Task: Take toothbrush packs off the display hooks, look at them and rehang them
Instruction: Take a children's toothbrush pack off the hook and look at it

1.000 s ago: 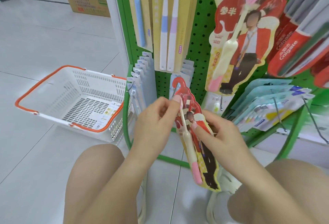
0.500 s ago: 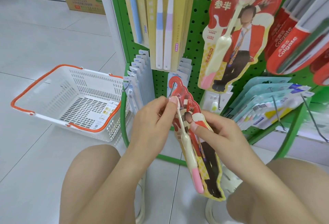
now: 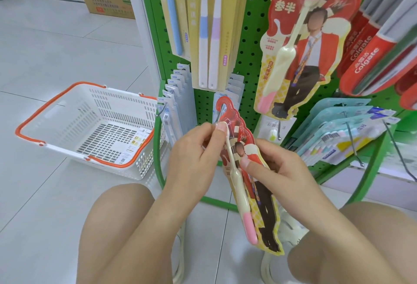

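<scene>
Pinching red die-cut cardboard toothbrush pack [image 3: 252, 184]: left hand [image 3: 194, 159] fingers curled at its top, right hand [image 3: 277, 171] thumb clamped mid-card; white orange-rimmed plastic basket [image 3: 67, 112] at 9 o'clock.

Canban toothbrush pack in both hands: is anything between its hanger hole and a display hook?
The canban toothbrush pack, pinched by the left hand and right hand, has its hanger hole level with a display hook; whether it is threaded cannot be told. Nothing visible blocks it.

The Colgate packs [image 3: 372, 42] run off the right edge, and the hanging red pack's [image 3: 300, 42] printed face is blurred.
</scene>
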Demonstrator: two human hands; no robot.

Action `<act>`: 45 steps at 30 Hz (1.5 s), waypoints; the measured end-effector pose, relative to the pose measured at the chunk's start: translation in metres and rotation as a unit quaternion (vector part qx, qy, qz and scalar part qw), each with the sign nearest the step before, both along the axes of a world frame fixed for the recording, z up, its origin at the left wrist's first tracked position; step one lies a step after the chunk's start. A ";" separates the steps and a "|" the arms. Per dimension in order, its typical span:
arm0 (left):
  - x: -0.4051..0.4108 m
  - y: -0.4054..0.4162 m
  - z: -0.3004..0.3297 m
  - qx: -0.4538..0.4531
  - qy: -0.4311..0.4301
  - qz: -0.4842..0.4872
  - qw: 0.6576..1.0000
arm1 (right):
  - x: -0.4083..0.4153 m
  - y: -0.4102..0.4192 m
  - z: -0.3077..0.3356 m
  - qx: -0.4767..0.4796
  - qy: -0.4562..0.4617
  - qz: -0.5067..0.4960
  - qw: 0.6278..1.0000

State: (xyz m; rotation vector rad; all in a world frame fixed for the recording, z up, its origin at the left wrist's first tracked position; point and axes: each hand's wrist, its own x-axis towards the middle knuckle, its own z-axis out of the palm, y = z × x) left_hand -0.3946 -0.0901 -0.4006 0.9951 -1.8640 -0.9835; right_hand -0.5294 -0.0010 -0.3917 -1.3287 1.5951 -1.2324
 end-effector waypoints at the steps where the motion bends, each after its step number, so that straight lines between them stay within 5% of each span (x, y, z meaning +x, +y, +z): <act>1: 0.000 0.000 0.001 0.004 0.005 0.009 1.000 | 0.001 -0.001 0.000 0.002 -0.004 -0.001 1.000; 11: -0.001 0.001 0.006 -0.004 0.036 0.072 0.997 | -0.002 0.000 -0.001 -0.020 -0.019 -0.044 0.999; 16: 0.004 -0.005 0.012 0.118 0.149 0.018 0.982 | -0.006 0.000 0.004 -0.037 -0.159 -0.077 0.984; 21: 0.003 0.003 0.017 0.196 0.163 -0.098 0.962 | -0.003 -0.001 0.006 -0.031 -0.171 -0.084 0.981; 34: 0.008 -0.003 0.022 0.281 0.226 -0.043 0.932 | -0.007 0.002 0.013 0.070 -0.218 -0.003 0.973; 42: 0.012 -0.003 0.018 0.318 0.188 -0.114 0.922 | -0.005 0.002 0.011 0.053 -0.218 -0.021 0.974; 45: 0.012 -0.004 0.017 0.307 0.196 -0.101 0.926 | -0.001 -0.001 0.005 0.000 -0.105 -0.121 0.987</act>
